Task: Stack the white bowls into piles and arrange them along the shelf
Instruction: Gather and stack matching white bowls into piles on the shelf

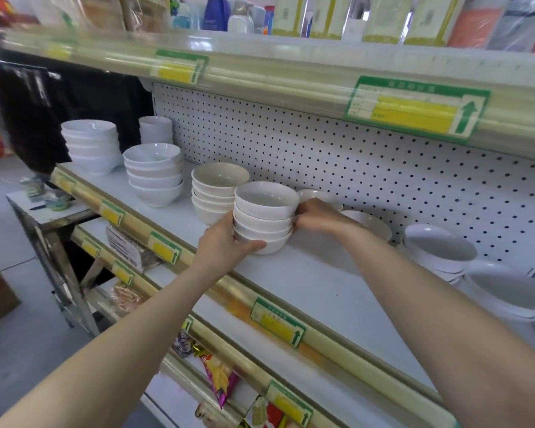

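Shelf (pixel 322 291) is lined with bowl piles; one pile (pixel 264 217) is clasped mid-shelf, front, beside another; left hand (pixel 226 242) is wrapped round its base, right hand (pixel 315 214) pressed on its far side; ceramic judged heavy, slick, chippable, best gripped low; tags (pixel 277 321) blurred, unreadable.

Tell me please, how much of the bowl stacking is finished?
Done: four piles stand at the shelf's left end, e.g.. In hand: left hand and right hand grip a pile. Left: loose bowls on the right.
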`<state>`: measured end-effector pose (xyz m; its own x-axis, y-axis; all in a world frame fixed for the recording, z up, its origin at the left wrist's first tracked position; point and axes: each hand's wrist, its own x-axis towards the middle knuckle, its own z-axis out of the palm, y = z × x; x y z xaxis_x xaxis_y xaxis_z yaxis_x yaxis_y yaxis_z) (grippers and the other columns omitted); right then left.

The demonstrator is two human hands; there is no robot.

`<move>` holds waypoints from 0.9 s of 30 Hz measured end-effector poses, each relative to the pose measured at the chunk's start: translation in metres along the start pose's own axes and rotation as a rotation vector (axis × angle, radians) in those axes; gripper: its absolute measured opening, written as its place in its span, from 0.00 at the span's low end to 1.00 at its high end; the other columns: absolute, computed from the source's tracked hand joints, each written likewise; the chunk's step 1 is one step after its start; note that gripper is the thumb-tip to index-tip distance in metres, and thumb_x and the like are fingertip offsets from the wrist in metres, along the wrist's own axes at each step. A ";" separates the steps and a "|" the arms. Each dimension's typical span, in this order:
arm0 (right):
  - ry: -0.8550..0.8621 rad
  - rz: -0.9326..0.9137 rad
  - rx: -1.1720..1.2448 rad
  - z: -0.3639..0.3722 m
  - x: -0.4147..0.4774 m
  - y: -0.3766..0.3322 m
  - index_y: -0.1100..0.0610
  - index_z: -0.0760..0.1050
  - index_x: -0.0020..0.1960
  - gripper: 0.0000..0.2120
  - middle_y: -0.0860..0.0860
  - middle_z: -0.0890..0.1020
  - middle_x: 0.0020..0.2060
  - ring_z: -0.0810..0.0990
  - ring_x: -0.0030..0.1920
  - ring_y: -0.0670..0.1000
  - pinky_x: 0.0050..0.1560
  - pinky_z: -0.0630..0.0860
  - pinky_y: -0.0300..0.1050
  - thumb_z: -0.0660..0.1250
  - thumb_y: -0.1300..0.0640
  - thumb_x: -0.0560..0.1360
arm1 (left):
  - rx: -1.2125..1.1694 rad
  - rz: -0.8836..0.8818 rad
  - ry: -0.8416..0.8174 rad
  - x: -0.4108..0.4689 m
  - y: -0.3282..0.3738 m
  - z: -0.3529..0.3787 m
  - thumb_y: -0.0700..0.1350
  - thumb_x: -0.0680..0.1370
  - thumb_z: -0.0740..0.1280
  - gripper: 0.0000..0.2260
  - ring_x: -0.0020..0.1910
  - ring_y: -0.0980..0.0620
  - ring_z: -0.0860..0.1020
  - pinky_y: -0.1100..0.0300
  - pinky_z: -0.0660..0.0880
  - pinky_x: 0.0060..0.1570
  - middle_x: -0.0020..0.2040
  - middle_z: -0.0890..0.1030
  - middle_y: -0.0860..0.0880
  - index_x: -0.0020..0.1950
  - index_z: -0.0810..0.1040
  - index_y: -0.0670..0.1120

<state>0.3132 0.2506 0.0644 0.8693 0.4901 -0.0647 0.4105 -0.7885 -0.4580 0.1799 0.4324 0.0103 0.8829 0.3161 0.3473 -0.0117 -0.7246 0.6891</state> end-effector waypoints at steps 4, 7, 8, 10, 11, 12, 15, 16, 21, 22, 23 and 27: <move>0.035 0.016 0.037 0.002 -0.026 -0.018 0.59 0.79 0.50 0.12 0.57 0.83 0.48 0.81 0.52 0.57 0.57 0.77 0.57 0.64 0.61 0.68 | -0.016 -0.007 0.027 -0.004 -0.001 -0.003 0.59 0.67 0.77 0.35 0.56 0.47 0.78 0.51 0.76 0.53 0.61 0.75 0.50 0.67 0.69 0.48; 0.062 0.029 0.021 0.000 -0.038 -0.015 0.56 0.80 0.58 0.14 0.52 0.82 0.56 0.78 0.57 0.54 0.54 0.75 0.46 0.63 0.62 0.75 | -0.021 0.032 0.137 -0.011 0.002 -0.007 0.57 0.67 0.78 0.32 0.52 0.48 0.78 0.51 0.76 0.50 0.58 0.70 0.51 0.63 0.68 0.45; 0.084 0.029 -0.023 -0.003 -0.042 -0.013 0.54 0.78 0.63 0.17 0.51 0.79 0.61 0.77 0.60 0.53 0.54 0.73 0.45 0.61 0.61 0.77 | -0.018 0.078 0.168 -0.014 0.004 -0.008 0.55 0.69 0.77 0.28 0.49 0.49 0.78 0.51 0.76 0.48 0.56 0.70 0.51 0.60 0.69 0.45; 0.167 0.032 -0.163 -0.012 -0.051 -0.008 0.51 0.73 0.70 0.21 0.52 0.75 0.68 0.73 0.65 0.55 0.60 0.72 0.45 0.57 0.61 0.79 | -0.014 0.186 0.201 -0.019 0.012 -0.010 0.51 0.72 0.75 0.19 0.43 0.52 0.77 0.53 0.75 0.44 0.52 0.72 0.52 0.56 0.71 0.47; 0.216 0.035 -0.208 -0.019 -0.054 -0.003 0.50 0.71 0.72 0.22 0.52 0.73 0.70 0.71 0.67 0.56 0.64 0.70 0.45 0.56 0.60 0.79 | -0.013 0.236 0.203 -0.020 0.017 -0.010 0.50 0.73 0.74 0.16 0.41 0.54 0.76 0.55 0.75 0.43 0.50 0.73 0.52 0.55 0.72 0.48; 0.254 0.040 -0.212 -0.026 -0.058 0.003 0.50 0.71 0.72 0.23 0.52 0.72 0.71 0.70 0.69 0.56 0.66 0.69 0.45 0.55 0.60 0.79 | -0.012 0.278 0.195 -0.021 0.023 -0.009 0.50 0.74 0.73 0.14 0.40 0.55 0.76 0.56 0.76 0.43 0.49 0.74 0.53 0.54 0.73 0.48; 0.325 0.035 -0.189 -0.051 -0.066 0.024 0.47 0.71 0.71 0.22 0.52 0.76 0.67 0.73 0.66 0.55 0.65 0.68 0.45 0.55 0.58 0.79 | 0.000 0.400 0.158 -0.019 0.045 0.004 0.49 0.76 0.72 0.12 0.41 0.55 0.79 0.55 0.77 0.44 0.50 0.79 0.52 0.57 0.77 0.48; 0.335 0.042 -0.195 -0.060 -0.069 0.030 0.47 0.72 0.71 0.22 0.51 0.78 0.65 0.74 0.64 0.55 0.64 0.69 0.44 0.56 0.59 0.79 | 0.011 0.435 0.144 -0.018 0.053 0.010 0.48 0.76 0.71 0.12 0.42 0.54 0.80 0.55 0.77 0.45 0.50 0.80 0.52 0.58 0.78 0.48; 0.362 0.095 -0.264 -0.097 -0.072 0.055 0.48 0.72 0.71 0.21 0.53 0.80 0.63 0.76 0.62 0.58 0.64 0.70 0.45 0.57 0.58 0.80 | 0.151 0.509 0.028 -0.003 0.093 0.043 0.49 0.76 0.70 0.22 0.53 0.44 0.79 0.51 0.74 0.52 0.56 0.80 0.44 0.69 0.74 0.45; 0.359 0.104 -0.264 -0.103 -0.072 0.060 0.48 0.71 0.72 0.21 0.53 0.80 0.63 0.77 0.61 0.58 0.63 0.71 0.46 0.57 0.58 0.80 | 0.207 0.491 -0.003 0.002 0.099 0.052 0.50 0.76 0.70 0.25 0.57 0.42 0.77 0.51 0.71 0.55 0.60 0.78 0.42 0.71 0.70 0.45; 0.353 0.113 -0.262 -0.107 -0.070 0.066 0.48 0.71 0.72 0.20 0.53 0.80 0.63 0.77 0.61 0.58 0.62 0.72 0.46 0.57 0.57 0.81 | 0.256 0.455 -0.046 0.006 0.105 0.061 0.51 0.76 0.69 0.27 0.60 0.40 0.75 0.51 0.70 0.57 0.63 0.75 0.41 0.73 0.67 0.45; 0.261 0.159 -0.336 -0.115 -0.053 0.089 0.48 0.68 0.74 0.20 0.53 0.73 0.70 0.73 0.66 0.58 0.64 0.69 0.46 0.57 0.54 0.82 | 0.255 0.327 -0.204 0.025 0.108 0.101 0.54 0.76 0.69 0.33 0.63 0.39 0.74 0.50 0.71 0.56 0.69 0.71 0.40 0.76 0.61 0.46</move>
<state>0.3355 0.1123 0.1292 0.9512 0.2774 0.1351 0.2958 -0.9443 -0.1441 0.2478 0.2998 0.0294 0.9265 -0.0627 0.3710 -0.2119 -0.9017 0.3768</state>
